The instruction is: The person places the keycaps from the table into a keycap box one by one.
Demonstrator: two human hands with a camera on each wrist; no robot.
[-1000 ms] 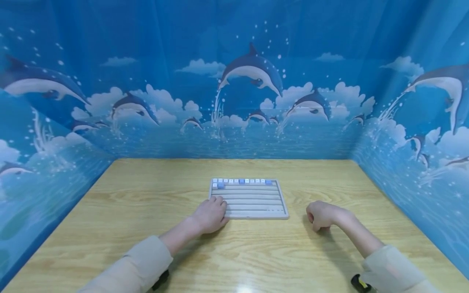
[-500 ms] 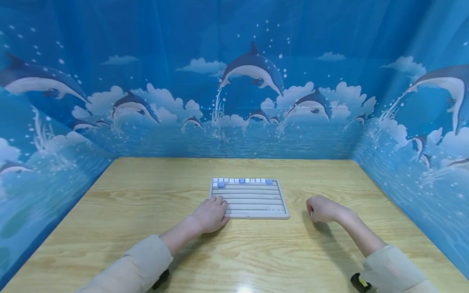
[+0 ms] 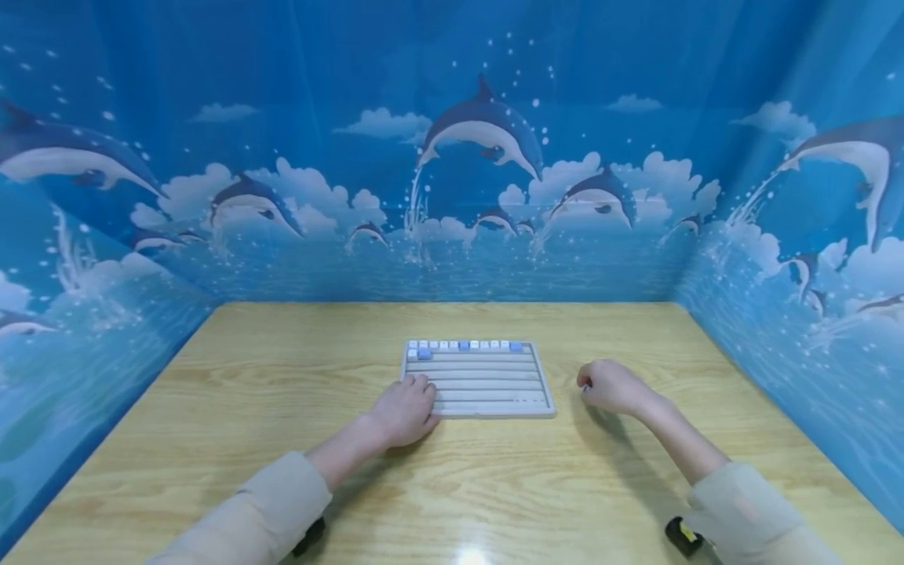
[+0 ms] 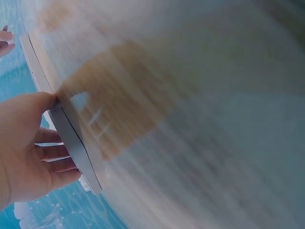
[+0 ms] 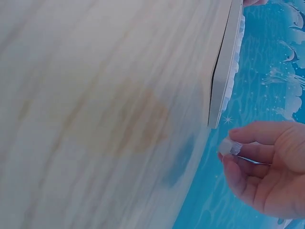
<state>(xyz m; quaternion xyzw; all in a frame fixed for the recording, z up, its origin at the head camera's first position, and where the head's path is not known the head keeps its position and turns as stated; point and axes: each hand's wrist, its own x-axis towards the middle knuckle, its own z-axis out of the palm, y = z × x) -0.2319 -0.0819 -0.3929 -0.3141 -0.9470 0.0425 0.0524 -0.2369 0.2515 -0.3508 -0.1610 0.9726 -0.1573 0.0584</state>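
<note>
A pale, shallow keycap tray lies on the table, with white and blue keycaps along its far row and two more at the left of the row below. My left hand holds the tray's near left corner; the left wrist view shows the thumb at its front edge and the fingers reaching over it. To the right of the tray, my right hand is raised over the table. In the right wrist view it pinches a small whitish keycap between thumb and fingertips.
The wood-grain table extends around the tray on all sides. A blue curtain printed with dolphins encloses it at the back and both sides. Dark wrist devices sit under both sleeves.
My right hand has risen from the table and shifted forward and slightly left toward the tray. The left hand stays on the tray corner; the keycaps in the tray look the same.
</note>
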